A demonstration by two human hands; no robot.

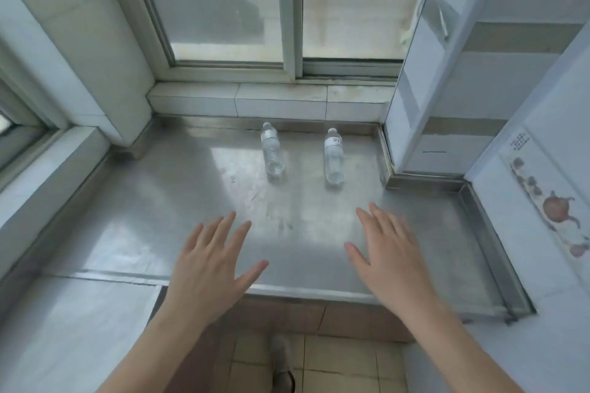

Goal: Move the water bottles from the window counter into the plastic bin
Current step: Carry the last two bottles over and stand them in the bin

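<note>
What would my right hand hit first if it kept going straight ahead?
Probably the clear plastic water bottle with the white label; the right hand points roughly toward it, though depth is uncertain.

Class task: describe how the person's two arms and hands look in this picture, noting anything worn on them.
Both forearms are bare, with no sleeves in view. The left hand and the right hand wear no gloves, and no rings, watch or bracelet show on either hand or wrist. No markings are visible.

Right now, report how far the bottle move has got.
Done: nothing; both bottles, left bottle and right bottle, stand on the steel counter. In hand: nothing; left hand and right hand are open, short of them. Left: both bottles; no bin in view.
</note>
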